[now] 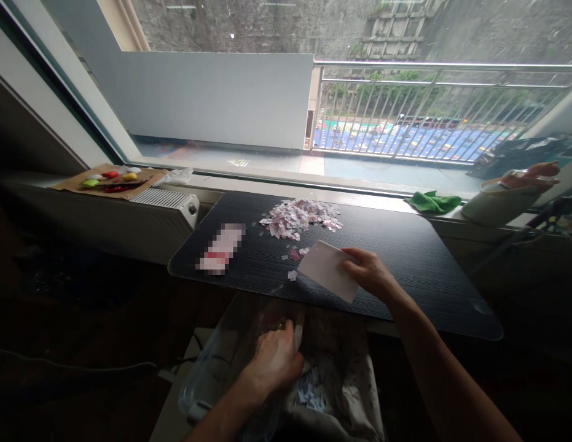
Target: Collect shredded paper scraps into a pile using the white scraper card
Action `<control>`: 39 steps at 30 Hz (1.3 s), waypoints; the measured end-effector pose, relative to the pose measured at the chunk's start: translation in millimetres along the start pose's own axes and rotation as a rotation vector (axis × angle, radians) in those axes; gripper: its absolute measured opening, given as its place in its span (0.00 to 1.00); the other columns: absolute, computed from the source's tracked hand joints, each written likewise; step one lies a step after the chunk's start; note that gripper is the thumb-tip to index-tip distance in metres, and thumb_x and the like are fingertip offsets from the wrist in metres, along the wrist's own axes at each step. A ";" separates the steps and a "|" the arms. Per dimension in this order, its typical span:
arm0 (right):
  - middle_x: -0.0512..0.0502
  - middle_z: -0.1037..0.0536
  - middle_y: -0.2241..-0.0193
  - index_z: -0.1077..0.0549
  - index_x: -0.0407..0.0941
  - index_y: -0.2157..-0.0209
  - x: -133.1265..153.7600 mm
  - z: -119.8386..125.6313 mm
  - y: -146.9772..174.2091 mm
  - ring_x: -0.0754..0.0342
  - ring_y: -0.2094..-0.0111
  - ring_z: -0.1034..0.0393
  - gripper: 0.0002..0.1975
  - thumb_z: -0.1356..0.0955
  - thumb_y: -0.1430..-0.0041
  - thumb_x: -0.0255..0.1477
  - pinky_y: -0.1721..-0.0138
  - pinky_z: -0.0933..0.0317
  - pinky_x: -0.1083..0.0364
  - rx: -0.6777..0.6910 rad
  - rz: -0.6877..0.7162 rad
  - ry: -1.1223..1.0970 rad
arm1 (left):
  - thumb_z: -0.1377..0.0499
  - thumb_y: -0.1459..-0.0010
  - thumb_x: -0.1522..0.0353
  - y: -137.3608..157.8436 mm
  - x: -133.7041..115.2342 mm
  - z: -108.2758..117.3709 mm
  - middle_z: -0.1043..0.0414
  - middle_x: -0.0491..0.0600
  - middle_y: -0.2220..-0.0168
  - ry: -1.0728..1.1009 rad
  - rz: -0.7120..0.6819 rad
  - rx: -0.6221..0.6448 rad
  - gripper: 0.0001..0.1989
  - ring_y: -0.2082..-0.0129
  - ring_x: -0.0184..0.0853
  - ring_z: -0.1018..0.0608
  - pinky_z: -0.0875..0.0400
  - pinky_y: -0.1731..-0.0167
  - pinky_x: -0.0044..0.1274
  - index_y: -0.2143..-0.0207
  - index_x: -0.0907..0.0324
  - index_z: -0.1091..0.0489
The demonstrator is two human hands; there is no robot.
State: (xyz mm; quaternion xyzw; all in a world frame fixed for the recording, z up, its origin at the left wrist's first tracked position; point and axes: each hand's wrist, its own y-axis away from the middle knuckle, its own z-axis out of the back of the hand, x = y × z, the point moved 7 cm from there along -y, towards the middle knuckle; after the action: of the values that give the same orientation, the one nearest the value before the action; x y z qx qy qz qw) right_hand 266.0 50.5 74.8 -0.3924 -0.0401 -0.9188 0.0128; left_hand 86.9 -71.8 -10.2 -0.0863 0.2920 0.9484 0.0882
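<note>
My right hand (369,270) grips a flat white scraper card (329,270), tilted over the front part of the black tabletop (396,245). Close to the card's left edge are a few loose paper bits (292,275). Farther back lies a heaped pile of small pale and pinkish paper pieces (299,218). Below the table's front edge, my left hand (276,359) is closed beside a pale strip (300,328); what its fingers hold is hidden in shadow. Under it are a clear plastic bin (198,374) and a stained pale cloth (359,393), with paper scraps (312,390) lying there.
A blurred-out pink and white item (221,248) lies on the table's left. Left of the table stands a white radiator (175,202) below a brown board (78,181) with colourful pieces. A green cloth (433,202) and a pale container (497,202) occupy the right sill.
</note>
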 end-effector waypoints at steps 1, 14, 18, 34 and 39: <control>0.46 0.22 0.66 0.27 0.41 0.58 -0.3 0.6 0.3 0.53 0.69 0.30 0.20 0.39 0.53 0.27 0.71 0.38 0.60 0.004 -0.008 -0.029 | 0.52 0.52 0.68 0.2 0.6 0.2 0.27 0.56 0.65 0.000 0.000 -0.005 0.20 0.62 0.43 0.24 0.32 0.62 0.30 0.55 0.64 0.42; 0.45 0.22 0.69 0.26 0.42 0.59 11.9 -6.3 9.4 0.55 0.73 0.31 0.20 0.39 0.53 0.27 0.73 0.40 0.60 0.064 0.065 0.130 | 0.52 0.51 0.68 6.1 12.6 5.4 0.28 0.53 0.66 0.064 0.011 -0.022 0.18 0.63 0.41 0.25 0.35 0.66 0.27 0.56 0.61 0.42; 0.47 0.22 0.71 0.25 0.44 0.59 8.3 14.4 17.2 0.55 0.74 0.32 0.19 0.39 0.53 0.28 0.74 0.41 0.60 0.009 0.050 0.179 | 0.53 0.50 0.68 10.3 36.3 12.0 0.29 0.51 0.66 0.191 0.067 -0.019 0.14 0.64 0.39 0.25 0.38 0.69 0.23 0.59 0.58 0.42; 0.49 0.22 0.72 0.25 0.45 0.60 12.4 15.5 24.0 0.58 0.76 0.32 0.18 0.40 0.52 0.28 0.77 0.42 0.62 -0.001 0.101 0.236 | 0.52 0.50 0.68 12.1 44.0 11.3 0.30 0.49 0.68 0.224 0.068 -0.045 0.11 0.67 0.36 0.26 0.41 0.74 0.22 0.62 0.57 0.43; 0.49 0.22 0.71 0.26 0.45 0.58 14.3 19.7 27.5 0.57 0.76 0.32 0.19 0.40 0.51 0.28 0.75 0.41 0.61 -0.024 0.109 0.251 | 0.52 0.52 0.69 13.1 40.1 12.7 0.30 0.50 0.67 0.215 0.060 -0.045 0.11 0.67 0.36 0.26 0.41 0.73 0.22 0.62 0.57 0.43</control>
State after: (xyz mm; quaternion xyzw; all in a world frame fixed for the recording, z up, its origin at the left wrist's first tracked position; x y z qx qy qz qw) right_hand 271.8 24.9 100.4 -0.2761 -0.0058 -0.9590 0.0630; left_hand 43.8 -70.6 -1.4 -0.1805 0.2807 0.9423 0.0262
